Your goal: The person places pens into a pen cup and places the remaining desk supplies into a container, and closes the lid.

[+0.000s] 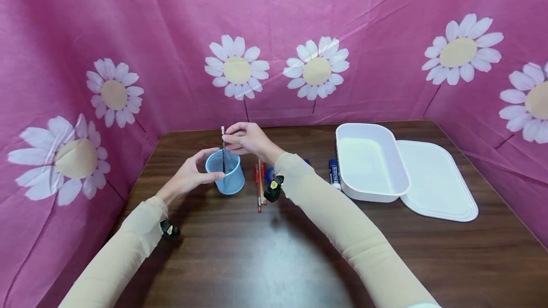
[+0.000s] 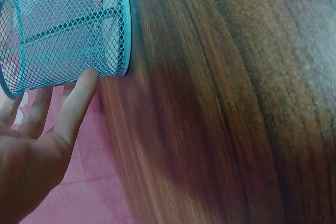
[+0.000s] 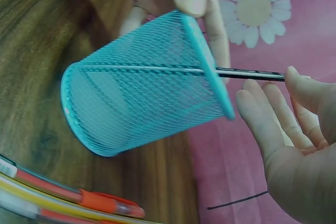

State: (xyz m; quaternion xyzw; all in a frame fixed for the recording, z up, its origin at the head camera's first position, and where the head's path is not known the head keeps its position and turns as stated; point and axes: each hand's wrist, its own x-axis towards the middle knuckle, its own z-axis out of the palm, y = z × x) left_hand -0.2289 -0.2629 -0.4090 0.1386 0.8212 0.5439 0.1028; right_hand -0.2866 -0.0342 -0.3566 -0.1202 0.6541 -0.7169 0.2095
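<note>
A light-blue mesh pen cup (image 1: 231, 184) stands upright on the brown wooden table. My left hand (image 1: 187, 178) holds it from the left, the thumb on its near side and the fingers reaching round behind. In the left wrist view, the thumb's tip meets the mesh (image 2: 68, 35) near the base. My right hand (image 1: 253, 142) is above the cup's rim, pinching a dark striped pencil (image 3: 252, 74) near its upper, eraser end. The pencil's lower part is inside the cup, showing through the mesh in the right wrist view.
Red pens and pencils (image 1: 259, 191) lie right of the cup, beside a blue round item (image 1: 269, 175) partly hidden by the right wrist. A blue-capped marker (image 1: 334, 171) lies against a white box (image 1: 372, 197). Its white lid (image 1: 445, 187) lies farther right. A pink flowered curtain (image 1: 274, 8) hangs behind.
</note>
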